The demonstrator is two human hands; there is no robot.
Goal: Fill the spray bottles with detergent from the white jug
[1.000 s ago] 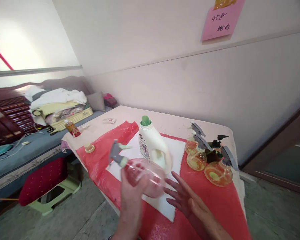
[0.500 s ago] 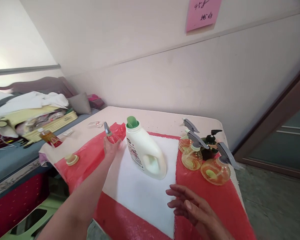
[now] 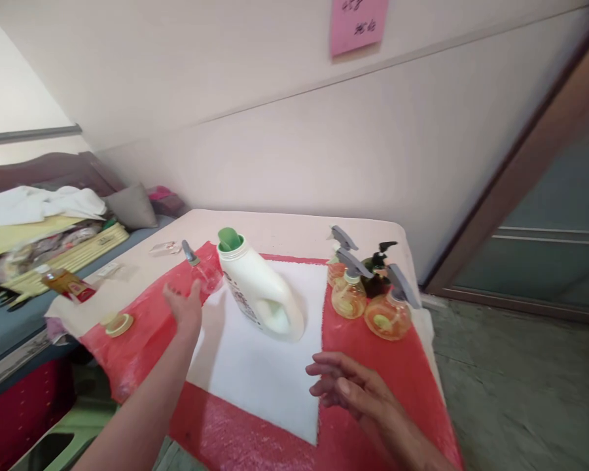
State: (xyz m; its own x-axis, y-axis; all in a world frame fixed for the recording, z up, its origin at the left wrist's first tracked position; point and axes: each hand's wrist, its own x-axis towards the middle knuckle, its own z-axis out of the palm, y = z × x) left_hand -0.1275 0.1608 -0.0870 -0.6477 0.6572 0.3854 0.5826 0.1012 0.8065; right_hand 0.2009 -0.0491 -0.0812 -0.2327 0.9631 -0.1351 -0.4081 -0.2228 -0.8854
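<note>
While left hand (image 3: 184, 304) stretches forward, grip wide beside pink spray bottle (image 3: 203, 271), right hand (image 3: 356, 396) hovers, grip wide

A jug (image 3: 260, 294) stands on the cloth (image 3: 255, 366), a spray bottle (image 3: 203, 271) to its left, more bottles (image 3: 368, 291) right.

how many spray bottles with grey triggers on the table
4: one clear spray bottle by the left hand, three amber bottles clustered right of the white jug. More may hide behind.
</note>
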